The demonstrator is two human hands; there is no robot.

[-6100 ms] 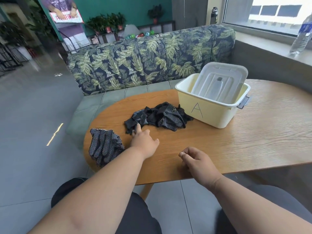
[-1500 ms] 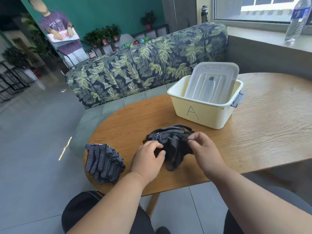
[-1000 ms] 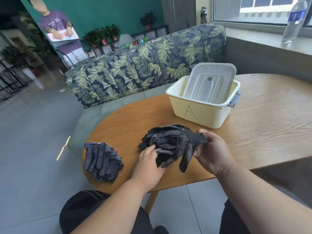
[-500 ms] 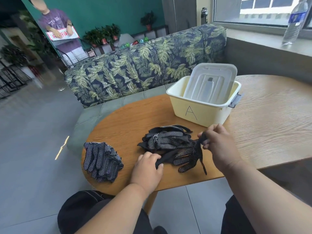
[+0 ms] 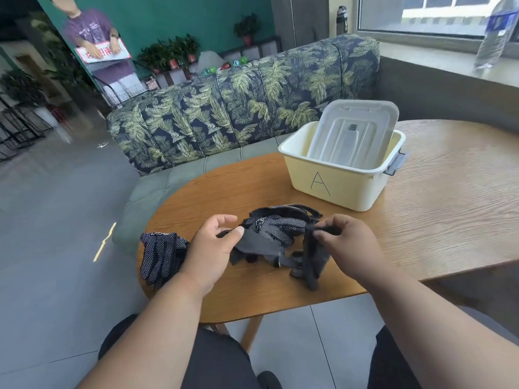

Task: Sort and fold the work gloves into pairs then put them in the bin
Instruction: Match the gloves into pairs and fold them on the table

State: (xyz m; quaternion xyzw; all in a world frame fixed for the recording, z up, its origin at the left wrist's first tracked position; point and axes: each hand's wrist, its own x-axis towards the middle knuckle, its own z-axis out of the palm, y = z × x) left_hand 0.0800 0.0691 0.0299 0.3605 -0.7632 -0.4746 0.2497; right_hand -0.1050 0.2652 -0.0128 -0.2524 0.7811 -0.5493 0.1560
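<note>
From the head camera, a heap of dark dotted gloves [image 5: 276,228] lies on the wooden surface [image 5: 421,214] near its front edge. The left hand [image 5: 213,248] pinches the cuff of one dark glove [image 5: 252,245] between thumb and fingers, and the right hand [image 5: 344,242] pinches the other end of the dark fabric, which hangs down to the surface. A second bundle of dotted gloves [image 5: 161,255] sits at the left rim of the surface, just beside the left wrist. Behind the heap stands a pale yellow bin [image 5: 337,186] marked "A", with its grey lid [image 5: 354,130] propped upright inside it. A leaf-patterned sofa [image 5: 224,108] runs behind the surface, and a water bottle [image 5: 494,32] stands on the window sill.
</note>
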